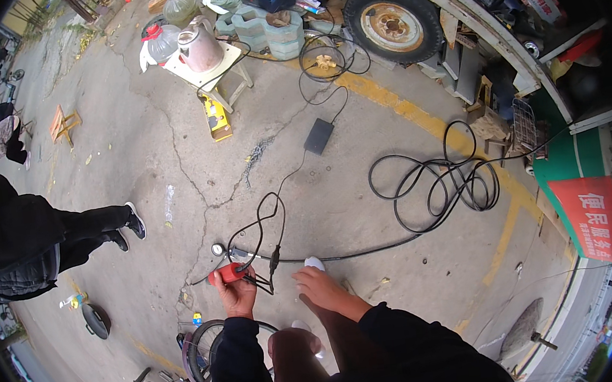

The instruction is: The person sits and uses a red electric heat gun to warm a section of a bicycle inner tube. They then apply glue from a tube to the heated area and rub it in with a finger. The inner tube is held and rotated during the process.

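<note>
My left hand (237, 300) is closed around a small red box-shaped device (229, 273); I cannot make out its exact kind. Black cable loops (254, 234) rise beside the device, and a black connector (274, 260) hangs on the cord to its right. My right hand (325, 287) holds nothing, fingers stretched out and apart from the device, over my knee. Just past the left hand, on the ground, lies a round gauge (217, 249) by the end of a black hose (361, 252). Farther off, a thin cord runs to a black power adapter (319, 137).
The hose coils (436, 185) on the concrete at right. A wheel (206, 343) of a tipped bicycle or cart stands near my left arm. Ahead are a kettle (200, 47) on a white stool (232, 68) and a tyre (393, 25). A person in black (20, 236) stands at left.
</note>
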Action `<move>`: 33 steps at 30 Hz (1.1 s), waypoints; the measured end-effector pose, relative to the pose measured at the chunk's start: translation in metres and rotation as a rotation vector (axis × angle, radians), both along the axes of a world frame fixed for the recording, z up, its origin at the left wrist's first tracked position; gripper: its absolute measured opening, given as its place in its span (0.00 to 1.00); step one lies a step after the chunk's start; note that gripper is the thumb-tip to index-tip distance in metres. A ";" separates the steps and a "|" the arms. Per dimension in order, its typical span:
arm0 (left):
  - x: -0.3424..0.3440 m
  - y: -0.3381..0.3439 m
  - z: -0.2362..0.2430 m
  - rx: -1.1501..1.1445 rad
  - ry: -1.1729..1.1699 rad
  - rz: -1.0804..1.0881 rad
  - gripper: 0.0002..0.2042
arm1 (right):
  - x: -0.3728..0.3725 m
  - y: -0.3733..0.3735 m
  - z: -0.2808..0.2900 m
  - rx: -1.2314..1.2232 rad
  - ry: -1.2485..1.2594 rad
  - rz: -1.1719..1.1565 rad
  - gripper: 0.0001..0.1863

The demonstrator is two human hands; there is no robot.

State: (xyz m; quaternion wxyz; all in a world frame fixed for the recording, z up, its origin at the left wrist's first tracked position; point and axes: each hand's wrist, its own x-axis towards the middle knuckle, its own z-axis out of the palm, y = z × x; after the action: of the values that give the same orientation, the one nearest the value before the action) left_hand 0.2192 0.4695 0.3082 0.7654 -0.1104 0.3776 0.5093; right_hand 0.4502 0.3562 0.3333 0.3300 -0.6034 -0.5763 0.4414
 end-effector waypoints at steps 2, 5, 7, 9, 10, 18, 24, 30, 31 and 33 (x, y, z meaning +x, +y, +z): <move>0.003 0.033 0.016 0.086 0.024 -0.034 0.21 | 0.048 -0.014 -0.002 -0.084 -0.077 -0.116 0.15; 0.012 0.074 0.041 0.183 0.135 -0.134 0.23 | 0.122 -0.043 -0.011 -0.480 -0.386 -0.045 0.16; 0.019 0.089 0.055 0.179 0.169 -0.134 0.21 | 0.165 -0.065 -0.013 -0.619 -0.468 -0.073 0.17; 0.024 0.096 0.065 0.207 0.126 -0.164 0.21 | 0.202 -0.081 -0.016 -0.729 -0.478 -0.095 0.17; 0.028 0.097 0.068 0.168 0.140 -0.131 0.21 | 0.217 -0.083 -0.017 -0.728 -0.461 -0.094 0.18; 0.077 0.134 0.041 -0.102 0.231 0.047 0.18 | 0.313 -0.036 -0.002 -0.863 -0.236 -0.172 0.17; 0.131 0.161 0.025 -0.184 0.262 0.064 0.21 | 0.403 0.105 -0.037 -0.782 -0.333 -0.047 0.16; 0.183 0.182 0.025 -0.298 0.268 0.130 0.20 | 0.490 0.266 -0.049 -0.423 -0.346 -0.303 0.14; 0.194 0.186 0.027 -0.328 0.289 0.177 0.20 | 0.505 0.285 -0.044 -0.415 -0.329 -0.331 0.13; 0.218 0.187 0.036 -0.323 0.296 0.207 0.22 | 0.533 0.317 -0.035 -0.435 -0.344 -0.300 0.12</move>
State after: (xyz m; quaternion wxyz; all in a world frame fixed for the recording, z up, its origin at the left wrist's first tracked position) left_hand 0.4373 0.6563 0.3439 0.6178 -0.1936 0.5488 0.5289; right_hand 0.9832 0.6737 0.2984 0.1523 -0.8041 -0.4203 0.3919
